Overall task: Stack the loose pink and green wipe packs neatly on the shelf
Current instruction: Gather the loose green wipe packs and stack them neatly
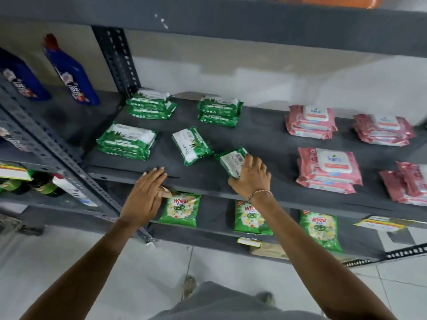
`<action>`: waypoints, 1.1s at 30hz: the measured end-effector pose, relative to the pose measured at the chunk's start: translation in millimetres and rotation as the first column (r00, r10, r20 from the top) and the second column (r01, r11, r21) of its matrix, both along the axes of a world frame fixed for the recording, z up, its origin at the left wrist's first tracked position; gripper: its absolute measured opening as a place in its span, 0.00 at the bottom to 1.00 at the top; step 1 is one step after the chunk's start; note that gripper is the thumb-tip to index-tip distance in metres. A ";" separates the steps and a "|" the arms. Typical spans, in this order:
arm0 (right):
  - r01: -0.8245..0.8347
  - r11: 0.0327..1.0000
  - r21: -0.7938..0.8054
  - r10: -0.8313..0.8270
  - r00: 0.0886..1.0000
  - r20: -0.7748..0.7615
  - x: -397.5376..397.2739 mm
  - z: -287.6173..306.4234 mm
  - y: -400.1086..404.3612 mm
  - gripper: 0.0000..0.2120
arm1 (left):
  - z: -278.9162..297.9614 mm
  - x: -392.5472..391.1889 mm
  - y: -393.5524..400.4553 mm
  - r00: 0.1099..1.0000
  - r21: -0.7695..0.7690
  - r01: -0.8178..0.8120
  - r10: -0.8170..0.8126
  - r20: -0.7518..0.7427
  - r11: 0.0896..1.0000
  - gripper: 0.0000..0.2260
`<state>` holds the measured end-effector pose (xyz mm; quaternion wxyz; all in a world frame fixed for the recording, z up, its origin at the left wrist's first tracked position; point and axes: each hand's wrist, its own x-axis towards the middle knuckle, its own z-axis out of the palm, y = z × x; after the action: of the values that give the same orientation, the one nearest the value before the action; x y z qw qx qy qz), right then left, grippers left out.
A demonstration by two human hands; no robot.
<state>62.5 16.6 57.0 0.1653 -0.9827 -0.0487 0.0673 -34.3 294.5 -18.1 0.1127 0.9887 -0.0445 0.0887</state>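
Observation:
My right hand (253,175) grips a loose green wipe pack (232,161) lying near the front edge of the dark shelf (265,144). Another loose green pack (191,145) lies skewed just to its left. Green stacks stand at the front left (127,140), back left (150,103) and back middle (219,110). Pink wipe stacks stand at the back right (310,122), far right (383,129) and front right (329,170). More pink packs (406,183) lie untidily at the right edge. My left hand (146,194) rests flat and empty on the shelf's front lip.
Blue bottles (74,75) stand on the neighbouring shelf to the left, past a perforated upright post (119,58). Green detergent packets (181,209) line the shelf below. Another shelf board (254,26) hangs low overhead. A white tiled floor lies beneath.

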 end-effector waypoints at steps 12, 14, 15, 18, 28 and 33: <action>0.146 0.929 0.339 -0.264 0.905 0.333 -9.5 23.7 61.8 0.29 | -11.9 18.4 7.3 0.996 0.060 -0.081 0.080 0.030 0.995 0.25; 0.040 0.954 0.297 -0.150 0.922 0.357 0.4 26.6 80.7 0.29 | -15.6 19.8 7.4 0.993 0.054 -0.090 0.085 0.087 0.994 0.23; 0.007 0.962 0.272 -0.103 0.935 0.340 6.2 27.0 91.1 0.29 | -17.7 20.8 8.1 0.990 0.055 -0.085 0.078 0.119 0.995 0.22; -0.034 0.971 0.237 -0.035 0.960 0.279 23.1 25.4 119.1 0.28 | -23.3 23.8 12.7 0.985 0.093 -0.057 0.040 0.169 0.994 0.20; -0.120 0.985 0.122 0.092 0.973 0.209 49.4 19.7 138.0 0.28 | -36.5 28.4 13.0 0.952 0.107 -0.089 0.053 0.302 0.990 0.21; -0.066 0.989 0.134 0.054 0.994 0.094 54.1 27.1 137.4 0.35 | -34.2 27.2 8.1 0.921 0.085 -0.077 0.038 0.388 0.993 0.19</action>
<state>116.6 154.0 84.1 0.2280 -0.9692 -0.0903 0.0243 -7.1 302.6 -52.3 0.0504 0.9571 -0.0410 0.2824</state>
